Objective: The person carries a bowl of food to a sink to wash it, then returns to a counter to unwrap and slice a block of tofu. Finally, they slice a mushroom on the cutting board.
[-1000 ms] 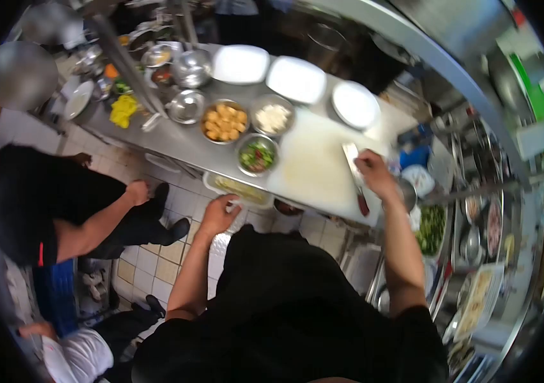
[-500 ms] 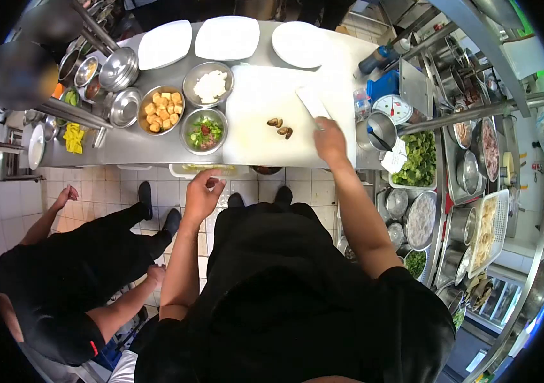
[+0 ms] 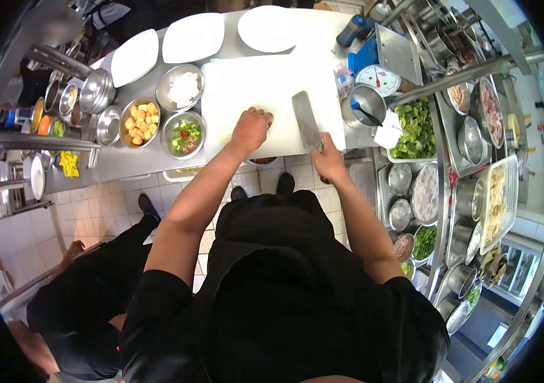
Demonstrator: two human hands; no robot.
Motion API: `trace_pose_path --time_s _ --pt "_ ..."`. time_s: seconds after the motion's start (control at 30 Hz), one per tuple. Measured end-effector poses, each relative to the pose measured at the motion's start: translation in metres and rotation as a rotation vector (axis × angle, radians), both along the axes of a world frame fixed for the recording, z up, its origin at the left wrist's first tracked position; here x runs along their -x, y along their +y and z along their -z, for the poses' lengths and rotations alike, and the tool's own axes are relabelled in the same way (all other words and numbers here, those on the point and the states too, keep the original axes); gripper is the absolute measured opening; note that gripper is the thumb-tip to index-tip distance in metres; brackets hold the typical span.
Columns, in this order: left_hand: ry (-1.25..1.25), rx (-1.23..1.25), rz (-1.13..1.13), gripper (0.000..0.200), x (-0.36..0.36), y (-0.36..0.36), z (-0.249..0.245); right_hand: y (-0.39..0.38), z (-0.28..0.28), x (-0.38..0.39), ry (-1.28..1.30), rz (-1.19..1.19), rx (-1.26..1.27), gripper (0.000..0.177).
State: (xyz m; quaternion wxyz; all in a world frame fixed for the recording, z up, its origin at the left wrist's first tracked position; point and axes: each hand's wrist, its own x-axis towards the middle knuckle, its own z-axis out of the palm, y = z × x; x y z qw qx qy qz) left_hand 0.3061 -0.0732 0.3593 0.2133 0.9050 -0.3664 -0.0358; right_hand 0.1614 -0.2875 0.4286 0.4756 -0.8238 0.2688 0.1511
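In the head view, my left hand (image 3: 251, 129) rests on the white cutting board (image 3: 252, 80) with its fingers curled over small brown mushrooms (image 3: 270, 119). Most of them are hidden under the hand; only a dark edge shows at the fingertips. My right hand (image 3: 328, 159) is wrapped round the handle of a cleaver (image 3: 306, 121). Its wide blade lies over the right part of the board, pointing away from me, apart from my left hand.
Left of the board stand metal bowls of chopped vegetables (image 3: 183, 135), fried tofu cubes (image 3: 139, 122) and white pieces (image 3: 183, 90). White plates (image 3: 193, 37) line the back. On the right are a scale (image 3: 377, 80), a metal pot (image 3: 362, 105) and leafy greens (image 3: 413, 127). Another person (image 3: 80, 306) is at left.
My left hand has moved from in front of the counter onto the board, over the mushrooms. My right hand has drawn back toward me with the cleaver, whose blade has turned. The view has shifted.
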Motion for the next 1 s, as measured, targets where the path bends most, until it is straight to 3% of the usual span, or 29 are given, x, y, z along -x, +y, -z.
trace_pose_path --time_s 0.07,0.1,0.13,0.17,0.3,0.37,0.43,0.5,0.67,1.0 --pt "0.037 0.033 0.000 0.011 0.003 -0.008 0.000 0.001 0.022 0.031 0.134 0.062 -0.107 0.042" --pt "0.042 0.025 0.013 0.011 0.007 -0.012 0.000 -0.002 0.064 0.049 -0.139 0.009 -0.038 0.039" --pt "0.116 0.082 -0.027 0.010 0.011 -0.016 -0.001 0.002 0.070 0.056 -0.415 -0.043 0.036 0.036" --pt "0.191 0.138 -0.068 0.010 0.014 -0.019 -0.002 0.002 0.074 0.064 -0.413 -0.029 0.033 0.036" --pt "0.220 0.255 -0.165 0.009 0.013 -0.014 -0.006 0.009 0.059 0.069 -0.268 -0.012 0.047 0.027" --pt "0.041 0.247 -0.054 0.010 0.010 -0.009 -0.006 0.013 0.042 0.063 -0.232 -0.022 0.068 0.024" --pt "0.071 0.162 0.008 0.009 0.007 -0.011 -0.002 0.017 0.023 0.052 -0.113 -0.173 0.263 0.023" --pt "0.102 0.079 0.067 0.009 0.010 -0.014 -0.003 0.023 0.010 0.043 -0.112 -0.212 0.270 0.024" --pt "0.127 0.171 -0.036 0.007 0.019 -0.018 -0.001 0.031 0.000 0.021 -0.152 -0.332 0.354 0.024" --pt "0.084 0.292 -0.028 0.005 0.016 -0.019 0.018 0.040 -0.044 -0.035 0.101 -0.568 0.467 0.024"
